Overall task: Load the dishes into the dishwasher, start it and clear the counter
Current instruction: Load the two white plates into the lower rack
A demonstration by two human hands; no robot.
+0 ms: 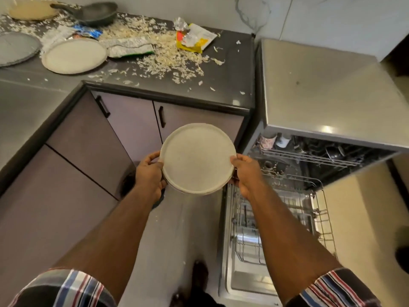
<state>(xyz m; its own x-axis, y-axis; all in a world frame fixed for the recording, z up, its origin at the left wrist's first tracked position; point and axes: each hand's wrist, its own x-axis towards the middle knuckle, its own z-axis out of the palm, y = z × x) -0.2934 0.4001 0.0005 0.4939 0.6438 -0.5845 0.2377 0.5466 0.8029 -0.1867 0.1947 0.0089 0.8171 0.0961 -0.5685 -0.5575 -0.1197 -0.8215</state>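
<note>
Both hands point(197, 173) grip a round, matte, pale plate point(197, 158) by its rim.

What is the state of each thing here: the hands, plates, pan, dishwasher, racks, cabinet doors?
Left hand: grips held plate's left rim.
Right hand: grips its right rim.
Held plate: lifted, empty.
White plate: on counter.
Grey plate: on counter.
Pan: on counter.
Dishwasher: open.
Lower rack: pulled out, empty.
Upper rack: holds cups.
Cabinet doors: closed.
</note>
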